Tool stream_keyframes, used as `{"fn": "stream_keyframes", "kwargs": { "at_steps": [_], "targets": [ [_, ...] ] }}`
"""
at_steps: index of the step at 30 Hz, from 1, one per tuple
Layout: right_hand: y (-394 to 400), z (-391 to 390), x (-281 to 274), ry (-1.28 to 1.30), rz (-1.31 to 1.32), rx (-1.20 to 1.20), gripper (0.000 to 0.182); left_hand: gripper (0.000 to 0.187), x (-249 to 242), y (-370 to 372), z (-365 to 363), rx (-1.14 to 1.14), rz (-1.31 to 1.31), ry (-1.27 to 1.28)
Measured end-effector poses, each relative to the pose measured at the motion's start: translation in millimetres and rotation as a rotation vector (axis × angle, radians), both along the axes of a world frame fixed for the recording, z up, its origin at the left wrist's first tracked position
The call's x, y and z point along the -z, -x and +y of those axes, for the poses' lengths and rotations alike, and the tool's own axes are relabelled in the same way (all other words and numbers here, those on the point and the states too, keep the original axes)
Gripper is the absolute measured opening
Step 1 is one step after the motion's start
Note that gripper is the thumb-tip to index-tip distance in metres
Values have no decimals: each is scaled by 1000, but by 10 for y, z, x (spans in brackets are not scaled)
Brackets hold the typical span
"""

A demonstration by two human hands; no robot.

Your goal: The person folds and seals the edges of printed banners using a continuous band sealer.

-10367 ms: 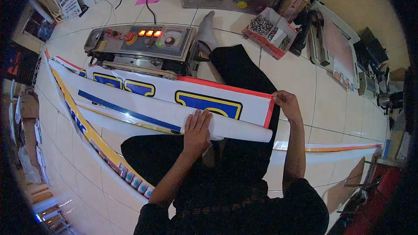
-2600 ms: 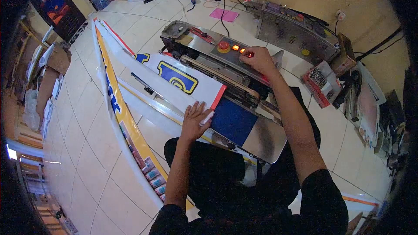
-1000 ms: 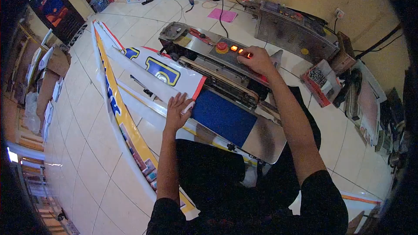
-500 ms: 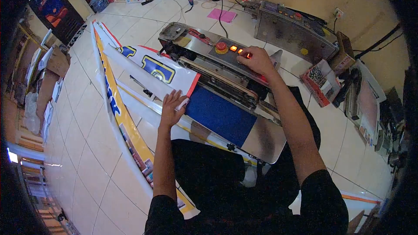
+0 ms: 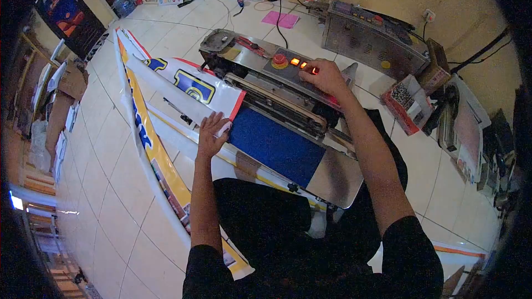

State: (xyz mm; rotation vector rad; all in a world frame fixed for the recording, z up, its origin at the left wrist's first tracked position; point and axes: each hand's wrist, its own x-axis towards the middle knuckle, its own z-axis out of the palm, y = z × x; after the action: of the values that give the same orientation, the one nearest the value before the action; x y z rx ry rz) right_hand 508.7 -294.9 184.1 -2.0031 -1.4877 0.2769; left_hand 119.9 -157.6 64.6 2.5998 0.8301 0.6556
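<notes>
A long metal machine (image 5: 255, 55) with a red knob (image 5: 279, 60) and lit orange switches (image 5: 299, 63) lies before me. My right hand (image 5: 323, 76) is closed at its control panel, fingertips at the rightmost light; what they pinch is too small to make out. A white banner (image 5: 217, 98) with blue and yellow lettering and a red edge runs into the machine's left part. My left hand (image 5: 213, 133) lies on the banner's near edge, holding its folded corner. Beside it is the machine's blue bed (image 5: 277, 146).
A second metal machine (image 5: 371, 38) stands by the wall. Near it sits an open box of small parts (image 5: 407, 105). A yellow-edged banner (image 5: 160, 160) stretches along the tiled floor at left. Pink paper (image 5: 280, 19) lies beyond the machine.
The banner and my left hand on it have shifted slightly left, so more of the blue bed shows. My right hand stays at the panel.
</notes>
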Motion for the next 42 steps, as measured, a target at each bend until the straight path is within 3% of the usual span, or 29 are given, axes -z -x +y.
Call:
{"fn": "stream_keyframes", "kwargs": {
  "at_steps": [16,42],
  "targets": [
    [6,-7,18,-50,32,11,34,45,28,106,323,-17,193,-35],
    [41,-18,-12,-8,-30,-9,34,38,-44,288,746,-33,217,-6]
  ]
}}
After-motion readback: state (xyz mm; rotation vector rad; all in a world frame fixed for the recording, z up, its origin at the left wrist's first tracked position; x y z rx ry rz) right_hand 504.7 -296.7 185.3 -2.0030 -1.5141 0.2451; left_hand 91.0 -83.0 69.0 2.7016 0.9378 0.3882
